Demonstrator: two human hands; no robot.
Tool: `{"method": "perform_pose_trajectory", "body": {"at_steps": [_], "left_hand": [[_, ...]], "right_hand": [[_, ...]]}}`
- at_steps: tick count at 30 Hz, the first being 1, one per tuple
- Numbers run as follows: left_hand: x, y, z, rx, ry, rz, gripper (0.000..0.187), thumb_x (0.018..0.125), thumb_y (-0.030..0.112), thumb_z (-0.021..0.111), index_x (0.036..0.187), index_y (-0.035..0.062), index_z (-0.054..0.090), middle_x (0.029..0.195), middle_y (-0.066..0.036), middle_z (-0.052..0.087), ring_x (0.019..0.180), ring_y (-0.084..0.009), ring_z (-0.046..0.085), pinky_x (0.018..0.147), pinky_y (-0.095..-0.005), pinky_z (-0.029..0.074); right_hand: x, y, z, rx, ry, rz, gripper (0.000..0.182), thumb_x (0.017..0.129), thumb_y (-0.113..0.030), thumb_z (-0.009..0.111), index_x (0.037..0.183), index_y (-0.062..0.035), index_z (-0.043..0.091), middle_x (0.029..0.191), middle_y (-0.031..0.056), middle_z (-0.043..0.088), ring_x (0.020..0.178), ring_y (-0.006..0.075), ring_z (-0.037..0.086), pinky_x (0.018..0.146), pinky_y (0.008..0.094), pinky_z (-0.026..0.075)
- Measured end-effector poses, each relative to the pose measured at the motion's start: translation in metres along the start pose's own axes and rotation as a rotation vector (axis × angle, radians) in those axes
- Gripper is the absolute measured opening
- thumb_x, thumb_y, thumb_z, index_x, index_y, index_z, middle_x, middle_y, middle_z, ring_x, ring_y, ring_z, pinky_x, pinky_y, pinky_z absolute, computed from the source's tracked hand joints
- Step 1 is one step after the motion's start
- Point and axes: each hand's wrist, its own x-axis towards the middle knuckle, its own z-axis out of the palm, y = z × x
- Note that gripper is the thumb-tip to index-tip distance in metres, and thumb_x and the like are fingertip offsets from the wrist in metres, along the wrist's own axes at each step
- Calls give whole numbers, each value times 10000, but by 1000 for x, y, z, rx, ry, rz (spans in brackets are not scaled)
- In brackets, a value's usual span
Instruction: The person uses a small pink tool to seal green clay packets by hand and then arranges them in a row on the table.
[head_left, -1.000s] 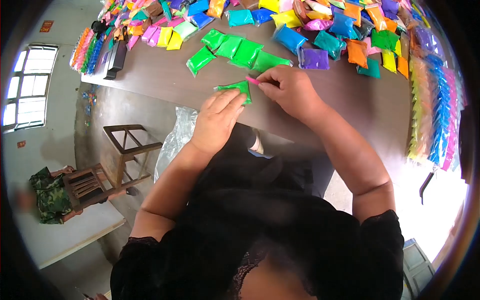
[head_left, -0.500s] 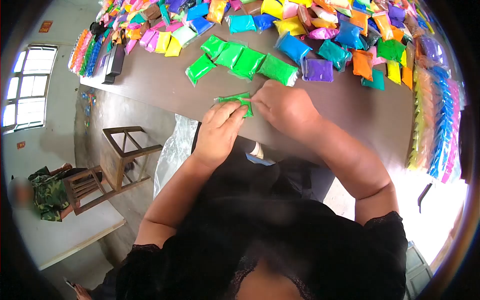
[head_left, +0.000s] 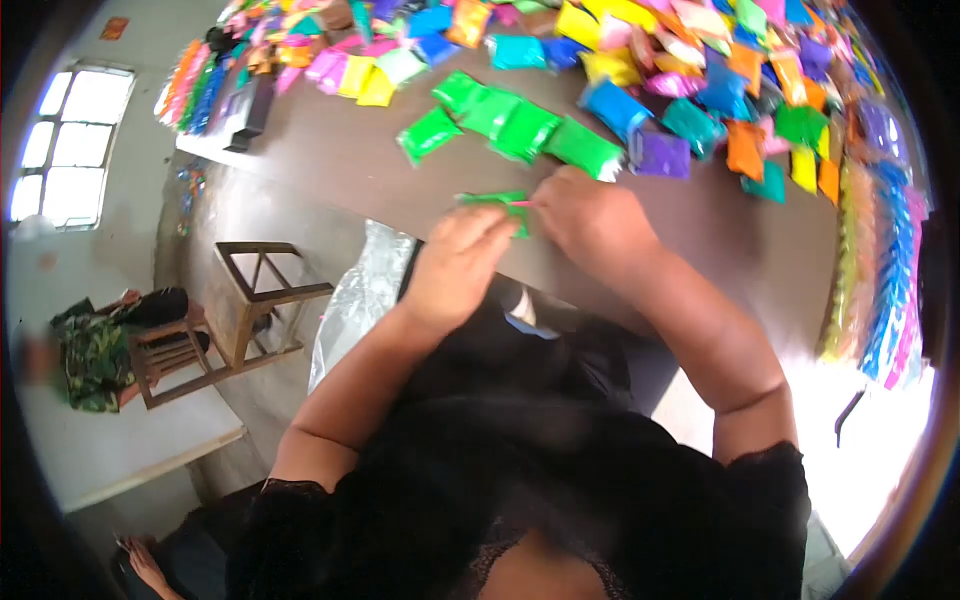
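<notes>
A small clear packet of bright green stuff (head_left: 516, 214) lies flat on the table near its front edge. My left hand (head_left: 462, 262) rests on its left part, fingers stretched out over it and the thumb hidden. At the packet's right side, my right hand (head_left: 598, 222) is closed in a pinch. A thin pink stick (head_left: 524, 204) sticks out of that pinch, pointing left over the packet's surface. Just behind lie several more green packets, among them a separate one (head_left: 428, 135) and one at the right end (head_left: 584, 148).
Many coloured packets are heaped at the back, with a purple packet (head_left: 660, 155) nearer. Long bundles of coloured packs (head_left: 888, 270) hang at the right edge. A dark box (head_left: 250, 115) stands at the far left corner. A person (head_left: 95, 350) sits beyond a wooden stool (head_left: 240, 310).
The view has shifted, so the table and packets appear further right. Both hands stay at the green packet, the right one still pinching the pink stick.
</notes>
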Motion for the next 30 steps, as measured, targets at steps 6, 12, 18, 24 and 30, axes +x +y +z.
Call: {"method": "perform_pose_trajectory", "body": {"at_steps": [6, 12, 18, 24, 30], "left_hand": [[9, -19, -25, 46, -33, 197, 359, 757, 37, 679, 1115, 30, 691, 1170, -137, 649, 1113, -311, 613, 948, -439, 505], [10, -2, -7, 10, 42, -77, 345, 821, 142, 717, 1152, 53, 677, 1195, -144, 631, 1181, -322, 579, 989, -441, 491], [6, -1, -5, -120, -20, -67, 349, 814, 126, 766, 1148, 64, 686, 1270, -173, 582, 1212, -364, 561, 1029, -440, 468], [0, 8, -7, -33, 21, 6, 341, 791, 44, 766, 1124, 93, 709, 1208, -106, 604, 1117, -326, 599, 916, -419, 507], [1, 8, -3, 5, 32, -27, 265, 793, 32, 769, 1048, 100, 751, 1173, -104, 618, 1098, -315, 616, 915, -407, 506]], "right_hand": [[2, -7, -18, 281, 219, 10, 67, 851, -95, 695, 912, -78, 676, 875, 110, 649, 761, 324, 664, 645, 414, 546], [5, 7, -19, 357, 279, 75, 85, 832, -41, 712, 910, -29, 681, 842, 133, 644, 793, 301, 652, 693, 363, 517], [5, 12, -18, 356, 262, 30, 98, 839, -78, 688, 936, -59, 691, 892, 130, 659, 854, 333, 654, 735, 416, 538], [4, 7, -19, 418, 217, 8, 96, 847, -85, 670, 939, -74, 697, 876, 113, 651, 851, 320, 653, 731, 416, 541], [-3, -1, -27, 405, -42, -6, 85, 839, -121, 668, 912, -100, 704, 910, 101, 654, 862, 319, 658, 734, 424, 545]]}}
